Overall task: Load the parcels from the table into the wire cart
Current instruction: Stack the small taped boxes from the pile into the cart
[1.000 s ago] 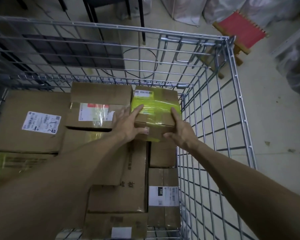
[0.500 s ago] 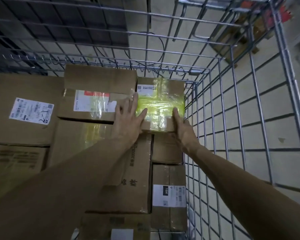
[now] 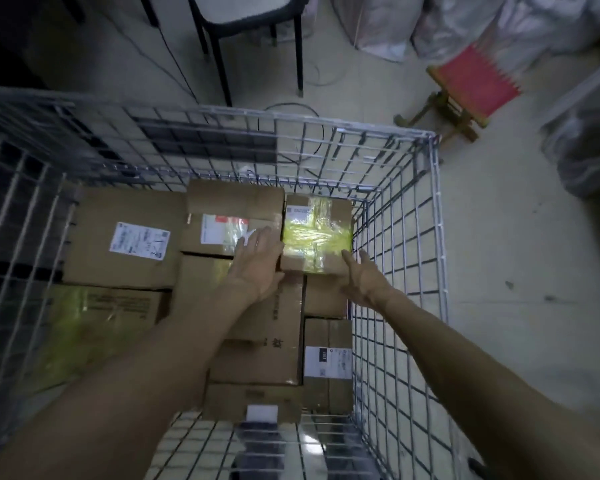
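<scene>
Room: parcel (image 3: 317,233) tight in cart (image 3: 438,237) corner, ahead of hands.
L hand (image 3: 260,261): flat, at parcel's side.
R hand (image 3: 364,278): spread, empty.

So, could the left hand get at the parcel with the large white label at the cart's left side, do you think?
Probably yes. The left hand is open and holds nothing, and the labelled parcel lies uncovered on top in the wire cart; nothing stands between them.

the wire cart (image 3: 438,202) before me is standing on the pale floor (image 3: 516,271), carrying cardboard parcels (image 3: 125,268) packed side by side, a yellow-taped parcel (image 3: 317,233) sitting in its far right corner. a black chair (image 3: 246,8), red-topped stool (image 3: 473,81) and plastic bags (image 3: 378,26) are standing beyond.
</scene>
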